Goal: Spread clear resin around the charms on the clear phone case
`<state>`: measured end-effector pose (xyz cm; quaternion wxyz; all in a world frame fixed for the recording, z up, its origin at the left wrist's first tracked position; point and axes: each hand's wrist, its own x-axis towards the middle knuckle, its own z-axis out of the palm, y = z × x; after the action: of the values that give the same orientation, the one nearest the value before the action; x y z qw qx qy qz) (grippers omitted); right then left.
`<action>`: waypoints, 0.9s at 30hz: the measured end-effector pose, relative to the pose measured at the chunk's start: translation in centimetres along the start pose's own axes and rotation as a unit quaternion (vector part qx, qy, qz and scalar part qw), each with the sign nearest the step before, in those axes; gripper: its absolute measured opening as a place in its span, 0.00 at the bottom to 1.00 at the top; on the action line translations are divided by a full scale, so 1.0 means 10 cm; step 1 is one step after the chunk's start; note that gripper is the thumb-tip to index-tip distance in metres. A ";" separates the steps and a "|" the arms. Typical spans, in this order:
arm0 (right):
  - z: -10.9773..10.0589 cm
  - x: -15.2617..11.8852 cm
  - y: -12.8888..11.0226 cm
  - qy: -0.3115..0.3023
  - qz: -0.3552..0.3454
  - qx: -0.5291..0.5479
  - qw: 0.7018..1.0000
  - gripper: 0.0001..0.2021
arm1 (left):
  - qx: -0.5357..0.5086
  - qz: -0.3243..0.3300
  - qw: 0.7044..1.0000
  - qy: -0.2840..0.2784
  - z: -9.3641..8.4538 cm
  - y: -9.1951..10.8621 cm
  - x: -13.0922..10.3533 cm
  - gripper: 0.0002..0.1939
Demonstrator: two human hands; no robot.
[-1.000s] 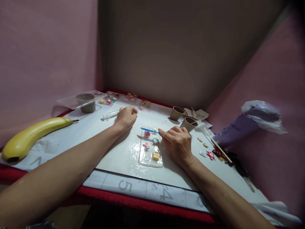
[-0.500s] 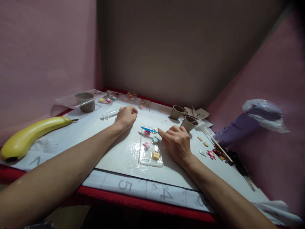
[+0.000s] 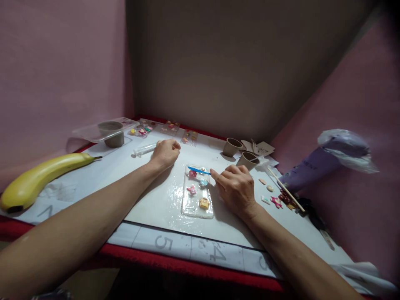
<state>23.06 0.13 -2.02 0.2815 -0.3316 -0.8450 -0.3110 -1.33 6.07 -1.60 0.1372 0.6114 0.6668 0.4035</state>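
A clear phone-case-shaped piece (image 3: 197, 211) lies on the white board, with several small charms on it, among them a yellow one (image 3: 204, 203), a pink one (image 3: 191, 190) and a light blue one (image 3: 203, 183). My right hand (image 3: 236, 187) pinches a thin blue tool (image 3: 198, 170), whose pointed end reaches left over the top of the case. Whether the tip touches anything cannot be made out. My left hand (image 3: 166, 153) rests on the board beyond the case, fingers curled, near a clear syringe (image 3: 145, 149); what it holds, if anything, is hidden.
A yellow banana (image 3: 46, 177) lies at the left, near a cup under a clear lid (image 3: 84, 131). Decorated pieces (image 3: 189, 136) sit at the back. Two brown cups (image 3: 232, 147), loose charms (image 3: 276, 202), a stick (image 3: 286, 189) and a purple bag (image 3: 312, 166) are at the right.
My right hand has moved slightly to the right with the blue tool, whose tip has shifted right over the case. My left hand has stayed in place.
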 end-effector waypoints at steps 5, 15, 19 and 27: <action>-0.05 -0.01 0.03 0.006 -0.013 -0.016 1.000 0.12 | -0.004 -0.002 1.000 -0.004 -0.01 0.00 -0.01 0.12; -0.17 -0.01 0.08 0.011 0.076 0.052 0.996 0.10 | 0.008 0.005 1.000 -0.003 -0.02 0.02 0.00 0.12; -0.04 -0.06 0.08 -0.030 0.173 0.207 0.962 0.09 | 0.008 0.005 1.000 -0.010 -0.02 0.01 0.00 0.12; 0.06 -0.07 0.05 -0.102 0.169 0.214 0.957 0.11 | 0.011 0.004 1.000 -0.009 0.00 0.00 0.01 0.13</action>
<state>23.73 0.53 -2.73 0.3067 -0.4315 -0.8476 -0.0357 -1.35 6.13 -1.58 0.1347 0.6190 0.6673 0.3917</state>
